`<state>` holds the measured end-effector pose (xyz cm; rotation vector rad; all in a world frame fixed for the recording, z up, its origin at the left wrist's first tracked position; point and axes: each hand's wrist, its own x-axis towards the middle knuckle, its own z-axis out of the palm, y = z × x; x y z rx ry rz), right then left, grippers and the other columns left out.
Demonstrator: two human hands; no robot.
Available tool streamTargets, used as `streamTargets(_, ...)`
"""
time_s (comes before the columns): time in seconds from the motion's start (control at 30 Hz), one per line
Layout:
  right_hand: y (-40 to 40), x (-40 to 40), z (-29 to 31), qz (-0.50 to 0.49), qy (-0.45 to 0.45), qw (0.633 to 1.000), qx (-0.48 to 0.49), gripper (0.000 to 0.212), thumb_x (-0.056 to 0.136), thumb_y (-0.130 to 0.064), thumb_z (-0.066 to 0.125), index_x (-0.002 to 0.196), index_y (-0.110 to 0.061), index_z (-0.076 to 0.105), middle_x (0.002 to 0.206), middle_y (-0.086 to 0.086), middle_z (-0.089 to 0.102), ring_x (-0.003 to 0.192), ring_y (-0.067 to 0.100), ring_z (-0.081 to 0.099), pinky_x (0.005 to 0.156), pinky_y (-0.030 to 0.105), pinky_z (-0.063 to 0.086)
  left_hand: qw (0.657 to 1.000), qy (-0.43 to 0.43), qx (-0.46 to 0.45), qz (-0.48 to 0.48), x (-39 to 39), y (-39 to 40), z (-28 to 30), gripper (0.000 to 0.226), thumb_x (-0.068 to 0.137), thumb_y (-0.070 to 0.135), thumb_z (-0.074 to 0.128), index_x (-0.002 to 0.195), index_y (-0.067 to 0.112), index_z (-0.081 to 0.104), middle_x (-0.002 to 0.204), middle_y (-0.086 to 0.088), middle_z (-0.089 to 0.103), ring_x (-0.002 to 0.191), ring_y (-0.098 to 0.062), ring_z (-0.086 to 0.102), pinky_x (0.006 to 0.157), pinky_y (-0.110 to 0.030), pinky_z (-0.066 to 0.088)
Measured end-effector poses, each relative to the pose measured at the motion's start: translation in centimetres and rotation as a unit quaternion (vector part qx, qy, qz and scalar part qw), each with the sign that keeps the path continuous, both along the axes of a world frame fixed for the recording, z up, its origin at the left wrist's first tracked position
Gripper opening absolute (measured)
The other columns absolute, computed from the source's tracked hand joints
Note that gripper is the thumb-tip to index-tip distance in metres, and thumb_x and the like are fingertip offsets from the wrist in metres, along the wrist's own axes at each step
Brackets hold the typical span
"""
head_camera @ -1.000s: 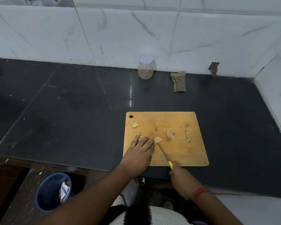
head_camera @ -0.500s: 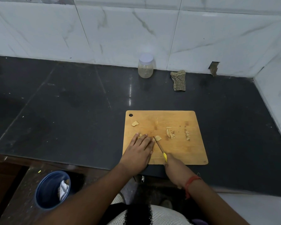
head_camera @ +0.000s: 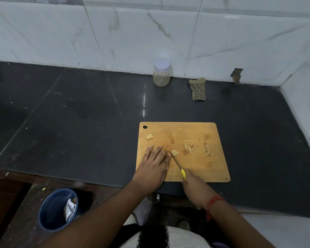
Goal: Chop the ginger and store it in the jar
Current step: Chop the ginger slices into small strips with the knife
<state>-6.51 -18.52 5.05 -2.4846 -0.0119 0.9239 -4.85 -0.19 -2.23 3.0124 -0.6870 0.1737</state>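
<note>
Head view, landmark = rectangular bamboo cutting board [head_camera: 195,133] on the black stone counter. Left hand [head_camera: 155,164] lies flat on the board's near-left part, fingers straight and close together, pinning a ginger piece [head_camera: 155,148] mostly hidden under the fingertips, probably to stop it sliding. Right hand [head_camera: 192,183] at the board's near edge grips the yellow-handled small knife [head_camera: 177,164]; blade tip meets a cut ginger slice [head_camera: 175,152] beside the left fingers. More ginger shreds [head_camera: 188,147] right of centre. Lidded clear plastic jar [head_camera: 161,72] stands well beyond the board, by the wall, closed. Storing not started.
</note>
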Motion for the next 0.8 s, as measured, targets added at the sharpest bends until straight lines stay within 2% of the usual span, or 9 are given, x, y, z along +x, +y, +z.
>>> streamTargets(0.13,0.0,0.1,-0.6,0.011,-0.004,1.0,-0.029,0.032,0.1,-0.014,0.036,0.132,-0.011,0.038,0.1,0.009,0.062,0.085,0.02,0.059,0.076,0.029,0.044,1.0,0.004,0.003,0.003,0.0,0.0,0.1,0.049,0.101,0.037,0.036,0.143,0.018,0.053,0.144,-0.007,0.049,0.143,-0.029,0.034,0.122,-0.053,0.019)
streamTargets(0.2,-0.6,-1.0,-0.9,0.006,-0.006,1.0,-0.024,0.028,0.1,-0.017,0.037,0.127,-0.012,0.041,0.092,0.003,0.058,0.083,0.017,0.058,0.079,0.031,0.045,1.0,0.006,0.007,0.002,0.0,0.1,0.2,0.049,0.102,0.037,0.035,0.143,0.018,0.053,0.144,-0.007,0.049,0.143,-0.03,0.034,0.122,-0.054,0.02)
streamTargets(0.27,-1.3,-2.2,-0.6,0.007,0.008,1.0,-0.014,0.025,0.101,-0.018,0.037,0.125,-0.012,0.04,0.09,0.001,0.055,0.081,0.013,0.056,0.075,0.029,0.043,1.0,0.005,0.01,0.004,0.0,0.1,0.2,0.049,0.102,0.038,0.035,0.143,0.019,0.053,0.144,-0.007,0.049,0.143,-0.03,0.034,0.122,-0.054,0.02)
streamTargets(0.37,-1.9,-2.8,-0.1,-0.001,0.002,1.0,0.001,0.024,0.103,-0.022,0.036,0.125,-0.013,0.04,0.103,0.008,0.061,0.089,0.016,0.059,0.076,0.03,0.046,1.0,0.008,0.012,-0.001,0.1,0.1,0.3,0.049,0.102,0.038,0.036,0.144,0.018,0.052,0.146,-0.005,0.05,0.144,-0.029,0.034,0.122,-0.054,0.018)
streamTargets(0.5,-1.4,-1.8,-0.2,-0.017,-0.033,0.999,0.027,0.025,0.103,-0.023,0.036,0.126,-0.017,0.04,0.096,0.005,0.061,0.084,0.015,0.059,0.074,0.031,0.047,1.0,0.015,0.014,-0.009,0.1,-0.1,0.3,0.049,0.102,0.037,0.039,0.145,0.016,0.051,0.148,-0.002,0.049,0.144,-0.028,0.034,0.121,-0.057,0.017)
streamTargets(0.7,-2.2,-0.8,-0.2,-0.074,-0.016,0.997,0.01,0.025,0.101,-0.02,0.035,0.125,-0.017,0.04,0.094,0.006,0.06,0.08,0.017,0.059,0.072,0.034,0.051,0.999,0.015,0.027,-0.023,0.3,0.2,0.4,0.05,0.102,0.037,0.038,0.145,0.016,0.05,0.148,-0.001,0.05,0.143,-0.027,0.037,0.121,-0.058,0.016)
streamTargets(0.8,-2.2,-1.0,-0.3,-0.061,-0.024,0.998,0.02,0.024,0.101,-0.02,0.036,0.124,-0.017,0.042,0.096,0.006,0.061,0.081,0.016,0.059,0.074,0.034,0.05,0.999,0.022,0.022,-0.023,0.3,0.2,0.4,0.05,0.102,0.037,0.036,0.145,0.016,0.05,0.149,0.0,0.049,0.142,-0.027,0.037,0.12,-0.059,0.019)
